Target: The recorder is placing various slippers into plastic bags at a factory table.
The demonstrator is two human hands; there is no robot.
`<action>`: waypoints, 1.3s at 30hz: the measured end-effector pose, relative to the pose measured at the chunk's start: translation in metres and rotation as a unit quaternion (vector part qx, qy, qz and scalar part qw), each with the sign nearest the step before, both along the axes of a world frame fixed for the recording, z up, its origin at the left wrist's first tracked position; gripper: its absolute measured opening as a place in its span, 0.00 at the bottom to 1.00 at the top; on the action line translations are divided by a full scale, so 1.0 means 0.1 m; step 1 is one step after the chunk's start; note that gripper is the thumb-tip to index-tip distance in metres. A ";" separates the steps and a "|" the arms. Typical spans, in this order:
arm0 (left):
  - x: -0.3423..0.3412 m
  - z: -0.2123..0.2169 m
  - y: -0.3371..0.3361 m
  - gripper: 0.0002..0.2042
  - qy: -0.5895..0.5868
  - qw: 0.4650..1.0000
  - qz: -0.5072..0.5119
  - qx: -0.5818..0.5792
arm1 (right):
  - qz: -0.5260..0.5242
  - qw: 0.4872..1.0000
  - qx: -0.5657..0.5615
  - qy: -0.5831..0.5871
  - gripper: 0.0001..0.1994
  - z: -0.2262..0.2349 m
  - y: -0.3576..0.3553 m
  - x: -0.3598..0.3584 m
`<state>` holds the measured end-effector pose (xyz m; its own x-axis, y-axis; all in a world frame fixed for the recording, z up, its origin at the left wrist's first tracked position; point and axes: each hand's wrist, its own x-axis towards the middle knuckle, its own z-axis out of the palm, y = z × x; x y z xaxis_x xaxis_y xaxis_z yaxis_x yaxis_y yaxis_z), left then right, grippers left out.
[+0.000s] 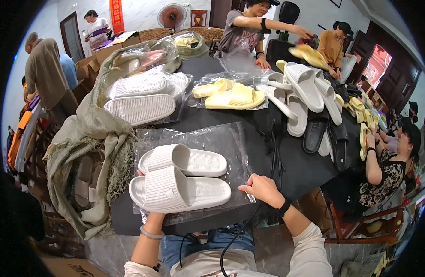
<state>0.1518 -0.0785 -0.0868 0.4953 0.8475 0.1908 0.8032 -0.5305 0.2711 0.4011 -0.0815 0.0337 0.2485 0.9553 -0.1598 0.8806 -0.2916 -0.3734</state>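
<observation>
A pair of light grey ribbed slide slippers [189, 187] lies side by side in front of me, toes to the left, over a clear plastic bag [235, 138]. My left hand [156, 217] reaches under their toe end and grips the pair; the slippers hide most of its fingers. At the bag's right edge, my right hand [263, 188] has its fingers closed on the plastic. Beyond, a bagged pale yellow pair of slippers [235, 98] rests on the black table [212, 69]. Bagged white slippers [141, 110] lie to its left.
A frayed green-grey sack [94, 129] holding slippers drapes over the table's left side. Loose grey slippers [304, 87] and black slippers [316, 134] pile up at the right. Across the table, a person [247, 34] handles a yellow slipper [309, 55]. Another person [388, 171] sits at the right.
</observation>
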 end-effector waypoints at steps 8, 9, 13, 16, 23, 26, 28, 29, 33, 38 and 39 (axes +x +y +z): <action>0.00 -0.03 0.10 0.33 -0.012 0.999 0.045 0.008 | -0.041 0.988 0.090 -0.118 0.15 0.27 0.03 0.04; -0.01 -0.03 0.14 0.33 -0.013 0.998 0.056 0.011 | -0.037 0.986 0.103 -0.126 0.12 0.34 0.03 -0.04; -0.05 -0.03 0.22 0.33 -0.022 0.995 0.100 0.020 | 0.152 0.965 0.209 -0.045 0.14 0.41 0.35 -0.16; -0.10 -0.05 0.25 0.33 -0.024 0.992 0.121 0.021 | 0.259 0.929 0.261 -0.051 0.15 0.48 0.85 -0.37; -0.10 0.04 0.45 0.33 -0.041 0.988 0.143 0.049 | 0.149 0.986 -0.009 -0.073 0.18 0.15 1.67 -0.23; -0.13 0.07 0.52 0.33 -0.044 0.986 0.153 0.058 | 0.211 0.948 0.207 -0.118 0.16 0.24 1.55 -0.35; -0.18 0.07 0.54 0.33 -0.043 0.984 0.163 0.058 | 0.325 0.932 0.157 -0.035 0.17 0.53 1.29 -0.67; -0.17 0.08 0.55 0.33 -0.045 0.984 0.163 0.060 | 0.413 0.905 0.095 -0.017 0.24 0.51 1.19 -0.69; -0.15 0.14 0.61 0.33 -0.053 0.983 0.164 0.069 | 0.472 0.864 0.065 0.163 0.38 0.33 0.97 -1.05; -0.26 0.29 0.74 0.33 -0.053 0.975 0.192 0.098 | 0.360 0.896 0.210 0.153 0.25 -0.01 1.11 -1.29; -0.29 0.32 0.76 0.33 -0.052 0.973 0.199 0.104 | 0.377 0.898 0.164 0.159 0.20 -0.01 1.18 -1.25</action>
<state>0.1229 -0.0022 -0.0548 0.1041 0.9058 0.4107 0.9301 -0.2349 0.2823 0.2762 0.0365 0.0325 -0.4970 0.8416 0.2115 0.6156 0.5137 -0.5976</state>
